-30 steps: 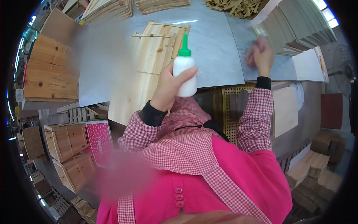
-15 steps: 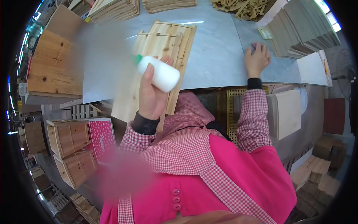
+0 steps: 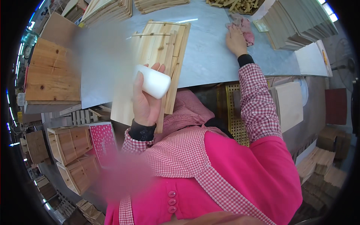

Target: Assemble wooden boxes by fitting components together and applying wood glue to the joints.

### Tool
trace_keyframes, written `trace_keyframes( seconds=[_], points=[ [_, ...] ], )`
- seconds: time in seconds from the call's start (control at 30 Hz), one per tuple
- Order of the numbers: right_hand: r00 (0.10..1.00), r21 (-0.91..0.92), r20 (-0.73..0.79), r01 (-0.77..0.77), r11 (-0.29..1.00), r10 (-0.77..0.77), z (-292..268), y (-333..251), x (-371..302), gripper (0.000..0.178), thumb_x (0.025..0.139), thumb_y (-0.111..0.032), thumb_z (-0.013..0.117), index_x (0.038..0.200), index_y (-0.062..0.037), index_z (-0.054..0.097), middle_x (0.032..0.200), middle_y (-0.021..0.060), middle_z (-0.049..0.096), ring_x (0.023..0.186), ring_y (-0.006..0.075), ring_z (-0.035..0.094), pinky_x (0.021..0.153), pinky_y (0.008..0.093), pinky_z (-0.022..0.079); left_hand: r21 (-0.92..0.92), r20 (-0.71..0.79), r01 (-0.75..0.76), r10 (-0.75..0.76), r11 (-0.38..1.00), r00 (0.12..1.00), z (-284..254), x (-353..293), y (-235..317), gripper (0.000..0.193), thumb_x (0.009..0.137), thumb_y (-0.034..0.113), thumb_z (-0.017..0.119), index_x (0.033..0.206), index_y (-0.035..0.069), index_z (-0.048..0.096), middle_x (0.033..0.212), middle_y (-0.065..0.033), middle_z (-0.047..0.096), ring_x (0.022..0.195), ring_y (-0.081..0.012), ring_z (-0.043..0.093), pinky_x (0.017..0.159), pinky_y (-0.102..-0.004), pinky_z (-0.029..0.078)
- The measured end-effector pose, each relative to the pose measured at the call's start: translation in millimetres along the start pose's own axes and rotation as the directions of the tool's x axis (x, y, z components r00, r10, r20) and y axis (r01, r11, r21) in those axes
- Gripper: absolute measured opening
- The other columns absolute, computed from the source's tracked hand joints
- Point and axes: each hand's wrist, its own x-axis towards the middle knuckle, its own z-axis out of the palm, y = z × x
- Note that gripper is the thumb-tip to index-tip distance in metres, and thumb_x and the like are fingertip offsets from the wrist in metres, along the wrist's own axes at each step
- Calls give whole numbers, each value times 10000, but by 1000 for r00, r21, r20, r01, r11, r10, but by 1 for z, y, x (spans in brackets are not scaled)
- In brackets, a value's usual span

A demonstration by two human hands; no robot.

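Observation:
My left hand (image 3: pixel 147 107) is wrapped round a white plastic bottle (image 3: pixel 153 83), which lies tilted across the palm. The bottle's cap end is lost in a blurred patch. Beneath this hand are pale wooden boards (image 3: pixel 152 47), lying slanted and reaching over the table's near edge. Farther right, my right hand (image 3: pixel 236 42) is on a crumpled pink cloth (image 3: pixel 246 33) on the table, its fingers closed over the cloth's near left side. Part of the cloth is hidden under the fingers.
The grey-blue table (image 3: pixel 206 56) carries stacked thin boards (image 3: pixel 296 24) at the right and more wooden panels (image 3: pixel 161 4) at the back. Wood shavings or strips (image 3: pixel 238 5) lie in a box at the far edge. Wooden crates (image 3: pixel 71 144) stand low left; a yellow perforated crate (image 3: pixel 236 112) sits below the table.
My right hand has moved left and farther away, and the pink cloth now shows spread out beside it. My left hand with the bottle has shifted slightly left and down; the bottle's green cap is no longer visible.

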Motion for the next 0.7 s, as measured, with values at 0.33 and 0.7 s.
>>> trace_keyframes(
  seconds=[0.33, 0.7],
  points=[
    [987, 49, 158, -50, 998, 42, -80, -82, -89, 381, 840, -125, 563, 1211, -37, 579, 1206, 173, 576, 1081, 360, 546, 927, 458, 406, 4, -18, 59, -59, 998, 998, -6, -5, 3, 486, 926, 365, 562, 1265, 47, 420, 1297, -220, 494, 1275, -359, 442, 1077, -455, 348],
    [961, -301, 110, -211, 930, 253, 26, 20, 47, 343, 832, -206, 586, 1127, -31, 582, 1183, 173, 555, 1092, 342, 517, 919, 457, 426, 20, -25, 40, -40, 999, 999, -2, -9, 2, 480, 926, 350, 562, 1264, 38, 422, 1293, -220, 493, 1267, -364, 445, 1076, -456, 350]
  ],
)
